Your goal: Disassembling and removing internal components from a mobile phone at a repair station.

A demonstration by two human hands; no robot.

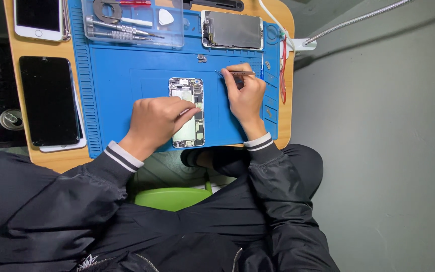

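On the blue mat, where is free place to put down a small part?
Bare blue mat lies between the clear tool tray and the left hand, left of the opened phone. Near the right hand with tweezers, it is crowded.

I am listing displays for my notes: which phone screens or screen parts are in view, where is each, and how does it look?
White phone: table's top left corner, rectangular, dark screen, white frame.
Black phone: left of the blue mat, tall dark rectangle lying on a white one.
Detached screen panel: mat's top edge, grey metal back facing up.
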